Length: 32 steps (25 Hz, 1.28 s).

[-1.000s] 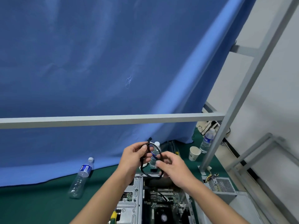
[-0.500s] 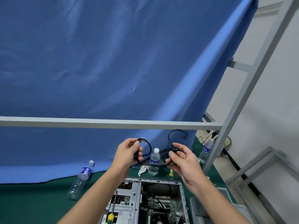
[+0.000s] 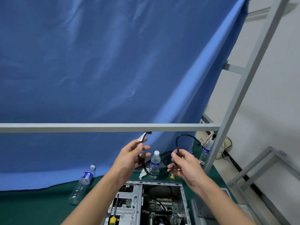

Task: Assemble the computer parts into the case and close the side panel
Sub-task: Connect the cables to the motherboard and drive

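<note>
A blue fabric backdrop [image 3: 100, 65] fills the upper and left of the frame, crossed by a horizontal grey metal frame bar [image 3: 97, 127]. The green-covered bench [image 3: 32, 207] occupies the lower left. At bottom centre lies the open grey metal computer case [image 3: 151, 202], side panel off, with its circuit boards and internal wiring exposed. A yellow-handled screwdriver [image 3: 113, 215] rests on the left part of the case.

Three clear plastic water bottles are present: one lying at lower left [image 3: 82, 182], one upright [image 3: 155, 164] just beyond the case, one at right [image 3: 205, 151] beside the frame upright.

Both hands are raised above the case, apart from each other. The left hand [image 3: 131, 157] pinches the thin black cable [image 3: 180, 140] near its white-tagged end; the right hand [image 3: 184, 164] grips the same cable further along. The cable sags between them and arcs upward past the right hand.

Step in hand, by judgement: the cable is being straightened ahead of installation. The side panel is not yet fitted.

The next move likely calls for identifying the connector ends, lowering the cable into the case, and aligning one plug squarely with its socket before pressing. Which socket applies cannot be determined.
</note>
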### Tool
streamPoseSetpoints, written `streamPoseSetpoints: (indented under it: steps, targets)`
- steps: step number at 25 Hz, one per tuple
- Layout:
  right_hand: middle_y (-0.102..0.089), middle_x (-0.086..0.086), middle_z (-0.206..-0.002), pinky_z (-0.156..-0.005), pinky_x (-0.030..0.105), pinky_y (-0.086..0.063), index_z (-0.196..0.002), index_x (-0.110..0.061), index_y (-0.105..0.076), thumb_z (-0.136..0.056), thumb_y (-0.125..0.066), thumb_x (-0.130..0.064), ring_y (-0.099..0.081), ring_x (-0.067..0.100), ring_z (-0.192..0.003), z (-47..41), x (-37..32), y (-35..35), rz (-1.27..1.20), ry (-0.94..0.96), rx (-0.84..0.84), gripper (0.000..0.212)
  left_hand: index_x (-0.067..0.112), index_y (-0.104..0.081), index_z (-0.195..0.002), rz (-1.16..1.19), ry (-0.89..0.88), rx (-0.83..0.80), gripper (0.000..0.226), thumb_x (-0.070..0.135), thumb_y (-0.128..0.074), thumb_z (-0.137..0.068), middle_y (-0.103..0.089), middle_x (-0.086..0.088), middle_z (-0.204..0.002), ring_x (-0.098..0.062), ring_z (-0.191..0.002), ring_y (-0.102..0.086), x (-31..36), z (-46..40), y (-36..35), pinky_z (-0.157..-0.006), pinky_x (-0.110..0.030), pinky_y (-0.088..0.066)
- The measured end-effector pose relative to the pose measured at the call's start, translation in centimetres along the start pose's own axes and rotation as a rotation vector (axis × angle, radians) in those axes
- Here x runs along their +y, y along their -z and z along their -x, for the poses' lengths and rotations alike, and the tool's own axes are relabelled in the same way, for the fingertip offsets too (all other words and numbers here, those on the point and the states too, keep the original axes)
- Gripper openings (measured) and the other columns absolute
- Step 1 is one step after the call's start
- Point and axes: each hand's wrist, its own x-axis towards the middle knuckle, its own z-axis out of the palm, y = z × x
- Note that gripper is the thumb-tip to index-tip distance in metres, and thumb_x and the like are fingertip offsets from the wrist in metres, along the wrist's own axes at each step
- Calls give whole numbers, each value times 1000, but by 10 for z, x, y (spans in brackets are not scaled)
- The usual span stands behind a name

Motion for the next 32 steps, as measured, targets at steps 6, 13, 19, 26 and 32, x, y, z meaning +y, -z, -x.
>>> streamPoseSetpoints:
  steps: [6, 13, 19, 26, 32]
  targets:
    - [-53, 0, -66, -61, 35, -57, -84, -5, -52, -100, -54, -33, -60, 19, -61, 6, -1, 3, 114, 3, 8, 32, 18, -60, -113, -171, -80, -56, 21, 6, -46, -103, -76, -5, -101, -18, -99, -71, -6, 5, 0, -86, -34, -50]
    - [-56, 9, -73, -61, 39, -57, -99, -13, -55, -102, -50, -17, -57, 20, -60, 6, -4, 8, 207, 108, 194, 7, 10, -53, -83, -95, 10, 13, 14, 0, -51, -93, -68, -7, -81, -22, -73, -68, -15, 15, -5, -73, -30, -54]
    - [-74, -13, -82, -72, 26, -47, -98, -24, -52, -104, -41, -20, -63, 23, -81, 3, -12, 12, 539, 194, 208, 13, 11, -63, -99, -223, -3, -16, 10, 19, -56, -99, -60, -5, -69, -20, -70, -66, -13, 20, -10, -69, -29, -46]
    - [-43, 3, -60, -71, 40, -44, -71, -14, -39, -104, -43, -29, -48, 19, -61, 2, -20, 14, -128, 90, 197, 36, 2, -57, -89, -344, 7, 3, 27, -21, -44, -87, -66, -10, -87, -21, -74, -67, -19, 22, -11, -81, -35, -52]
    - [-37, -1, -55, -65, 32, -43, -60, -17, -34, -105, -40, -32, -45, 17, -56, 5, -14, 21, -438, 45, 203, 48, 10, -46, -71, -117, 41, 56, 33, 24, -54, -99, -52, -6, -69, -23, -57, -52, -24, 25, -4, -65, -33, -52]
